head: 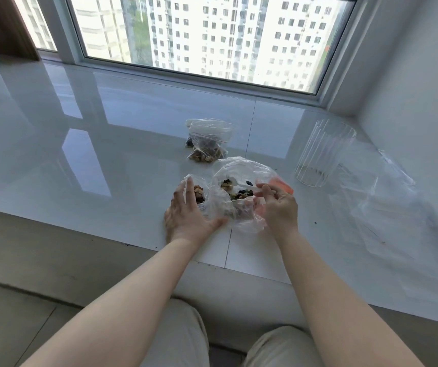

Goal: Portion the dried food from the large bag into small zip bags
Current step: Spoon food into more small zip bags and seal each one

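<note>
Pinching a white spoon (241, 187) — right hand (278, 207) over large bag (239, 176).

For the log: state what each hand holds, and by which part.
The right hand pinches a white scoop by its handle inside the large bag. The left hand grips the small zip bag at its side.
</note>
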